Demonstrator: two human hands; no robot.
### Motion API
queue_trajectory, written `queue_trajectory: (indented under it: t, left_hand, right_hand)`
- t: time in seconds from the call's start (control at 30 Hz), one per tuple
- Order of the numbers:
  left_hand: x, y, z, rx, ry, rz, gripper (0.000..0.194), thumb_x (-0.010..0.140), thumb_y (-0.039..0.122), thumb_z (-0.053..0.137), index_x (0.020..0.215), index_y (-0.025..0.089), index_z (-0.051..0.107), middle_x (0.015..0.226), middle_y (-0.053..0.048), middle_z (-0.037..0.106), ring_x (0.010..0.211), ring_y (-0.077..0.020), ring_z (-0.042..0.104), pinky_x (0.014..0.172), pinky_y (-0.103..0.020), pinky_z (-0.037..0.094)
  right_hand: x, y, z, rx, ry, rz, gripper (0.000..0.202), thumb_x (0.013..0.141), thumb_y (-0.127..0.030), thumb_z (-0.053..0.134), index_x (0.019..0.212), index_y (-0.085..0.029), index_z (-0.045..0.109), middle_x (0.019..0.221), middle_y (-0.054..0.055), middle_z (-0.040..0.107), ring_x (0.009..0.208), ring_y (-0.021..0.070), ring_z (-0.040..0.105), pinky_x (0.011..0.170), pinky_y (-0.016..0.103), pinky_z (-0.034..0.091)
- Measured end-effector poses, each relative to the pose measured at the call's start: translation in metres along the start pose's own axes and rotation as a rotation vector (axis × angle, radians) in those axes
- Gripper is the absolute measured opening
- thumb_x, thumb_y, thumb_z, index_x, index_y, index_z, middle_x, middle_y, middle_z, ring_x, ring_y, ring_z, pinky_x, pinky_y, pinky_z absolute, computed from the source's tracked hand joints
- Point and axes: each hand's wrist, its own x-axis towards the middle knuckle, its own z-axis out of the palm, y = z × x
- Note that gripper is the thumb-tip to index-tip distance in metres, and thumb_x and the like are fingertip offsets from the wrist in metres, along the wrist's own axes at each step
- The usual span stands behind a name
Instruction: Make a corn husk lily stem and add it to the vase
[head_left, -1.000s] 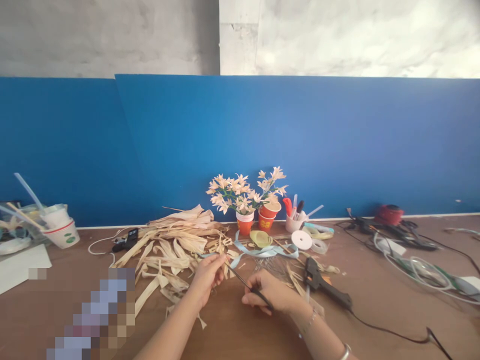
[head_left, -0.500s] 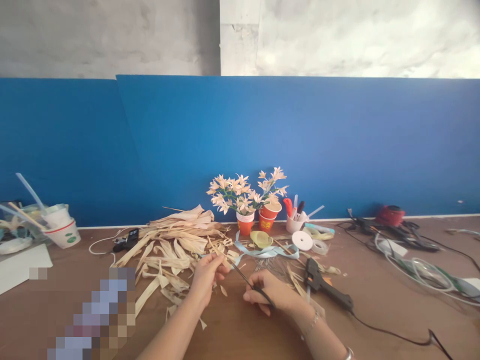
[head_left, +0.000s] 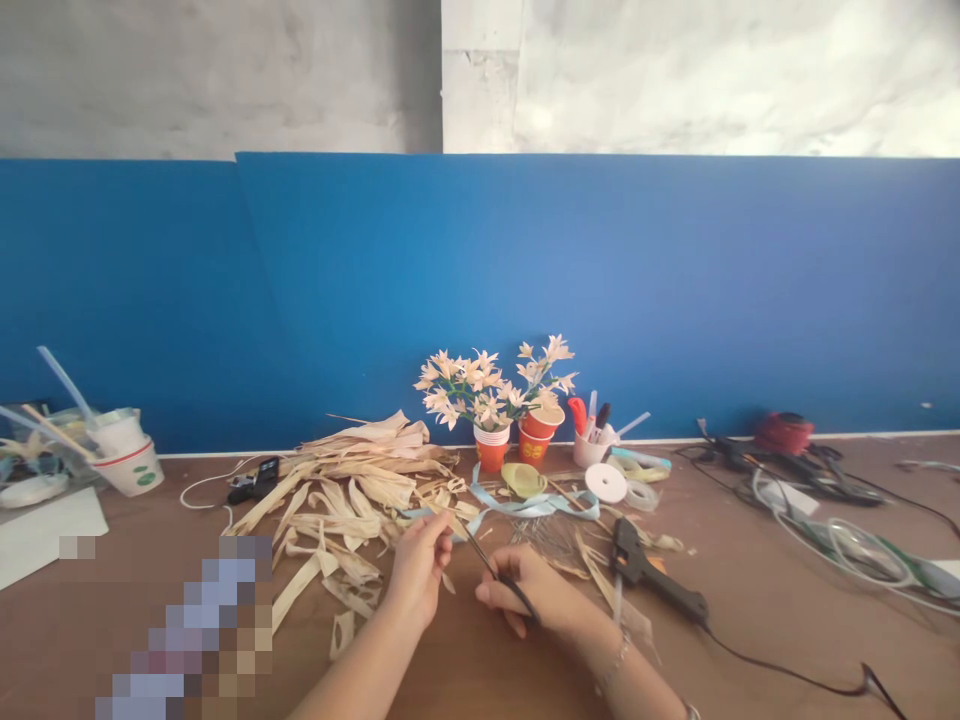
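My left hand (head_left: 418, 572) is closed in a pinch on a small strip of dried corn husk (head_left: 453, 522) above the near middle of the table. To its right, my right hand (head_left: 531, 588) grips a pair of scissors (head_left: 481, 552) by the dark handles. The narrow blades point up and left, their tips close to the husk strip at my left fingertips. Whether the blades touch the strip, I cannot tell. A heap of dried corn husks (head_left: 375, 467) lies beyond and left of my left hand.
Flowers (head_left: 484, 375) stand in paper cups (head_left: 492, 452) by the blue partition (head_left: 525, 250). A black glue gun (head_left: 656, 575) with its cord lies right of my right hand. Light blue ribbon (head_left: 536, 505) and a white spool (head_left: 606, 483) lie beyond my hands. Cables (head_left: 847, 550) sprawl at right.
My right hand and the scissors have shifted slightly left, closer to my left hand. My left hand stays nearly in place, turned a little, still pinching the husk strip.
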Motion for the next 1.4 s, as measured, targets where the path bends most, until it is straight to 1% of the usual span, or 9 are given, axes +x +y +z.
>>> queue_trajectory:
  t: [0.13, 0.3, 0.6, 0.73, 1.03, 1.4]
  left_hand:
    - [-0.0018, -0.0021, 0.0003, -0.034, 0.02, -0.016, 0.023, 0.056, 0.025, 0.075, 0.059, 0.014, 0.056, 0.054, 0.004, 0.052, 0.046, -0.0033, 0.043, 0.039, -0.014, 0.028]
    - [-0.0018, -0.0041, -0.0008, -0.031, 0.019, -0.02, 0.024, 0.056, 0.026, 0.076, 0.058, 0.014, 0.056, 0.055, 0.004, 0.052, 0.045, -0.0031, 0.043, 0.039, -0.013, 0.028]
    - [-0.0016, -0.0029, 0.0003, -0.043, 0.017, -0.023, 0.024, 0.053, 0.026, 0.078, 0.059, 0.012, 0.059, 0.055, 0.004, 0.054, 0.045, -0.0027, 0.043, 0.038, -0.013, 0.028]
    - [-0.0008, -0.0031, -0.0001, -0.04, 0.012, -0.022, 0.025, 0.052, 0.027, 0.079, 0.059, 0.012, 0.061, 0.053, 0.003, 0.054, 0.044, -0.0028, 0.043, 0.038, -0.012, 0.028]
    - [0.0054, -0.0056, -0.0053, 0.019, -0.029, 0.0, 0.027, 0.052, 0.032, 0.08, 0.059, 0.011, 0.064, 0.051, 0.003, 0.054, 0.044, -0.0029, 0.041, 0.038, -0.012, 0.027]
    - [0.0059, -0.0017, -0.0058, 0.1, -0.089, 0.028, 0.028, 0.056, 0.037, 0.077, 0.059, 0.012, 0.063, 0.049, 0.003, 0.051, 0.043, -0.0034, 0.038, 0.039, -0.014, 0.027]
  right_hand:
    - [0.0012, 0.0012, -0.0003, 0.016, 0.01, 0.008, 0.035, 0.071, -0.048, 0.064, 0.066, -0.015, 0.054, 0.045, -0.007, 0.047, 0.034, 0.005, 0.042, 0.034, 0.016, 0.025]
    - [0.0029, 0.0024, 0.0005, 0.028, 0.026, 0.027, 0.035, 0.07, -0.047, 0.065, 0.064, -0.015, 0.053, 0.05, -0.006, 0.051, 0.033, 0.0043, 0.042, 0.033, 0.016, 0.026]
    - [0.0014, -0.003, 0.0015, 0.028, 0.043, 0.038, 0.034, 0.07, -0.046, 0.064, 0.061, -0.016, 0.052, 0.044, -0.007, 0.046, 0.031, 0.0043, 0.039, 0.032, 0.016, 0.024]
    - [0.0026, -0.0021, 0.0004, 0.02, 0.059, 0.051, 0.033, 0.07, -0.045, 0.063, 0.06, -0.015, 0.051, 0.048, -0.006, 0.05, 0.031, 0.0039, 0.039, 0.031, 0.016, 0.022]
    - [0.003, 0.0037, -0.0022, 0.029, 0.061, 0.044, 0.031, 0.072, -0.042, 0.063, 0.062, -0.014, 0.054, 0.051, -0.005, 0.052, 0.032, 0.0031, 0.038, 0.031, 0.016, 0.02]
    - [0.0003, -0.0034, -0.0075, 0.007, 0.012, 0.045, 0.033, 0.071, -0.045, 0.064, 0.063, -0.014, 0.054, 0.05, -0.005, 0.051, 0.032, 0.003, 0.038, 0.031, 0.016, 0.02]
